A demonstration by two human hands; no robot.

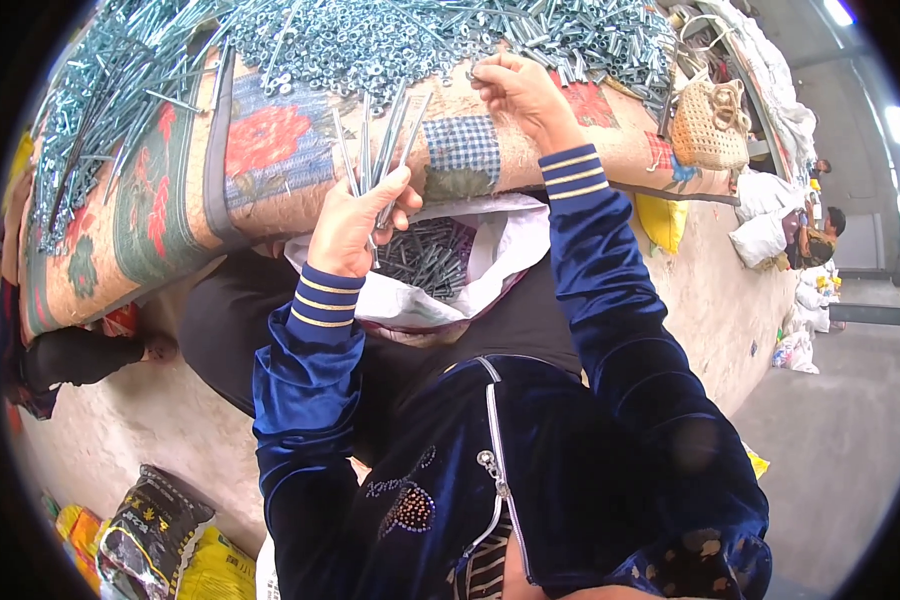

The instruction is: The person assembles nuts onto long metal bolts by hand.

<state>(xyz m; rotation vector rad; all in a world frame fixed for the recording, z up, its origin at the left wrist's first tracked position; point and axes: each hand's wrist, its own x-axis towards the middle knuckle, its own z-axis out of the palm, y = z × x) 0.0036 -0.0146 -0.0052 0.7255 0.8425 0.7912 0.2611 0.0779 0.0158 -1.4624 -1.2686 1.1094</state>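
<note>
My left hand is closed around several long thin metal rods, which fan upward past the fingers. Over the table's near side, my right hand pinches a small metal nut between thumb and forefinger; its exact shape is hard to make out. Just beyond lies a broad heap of small nuts. Below my hands, an open white sack rests at my lap, with many short dark metal pieces inside it.
Long rods lie heaped at the far left, and short metal sleeves at the far right. Patterned cloth covers the table. A woven bag hangs at its right end. Another person's leg is at the left; filled bags stand lower left.
</note>
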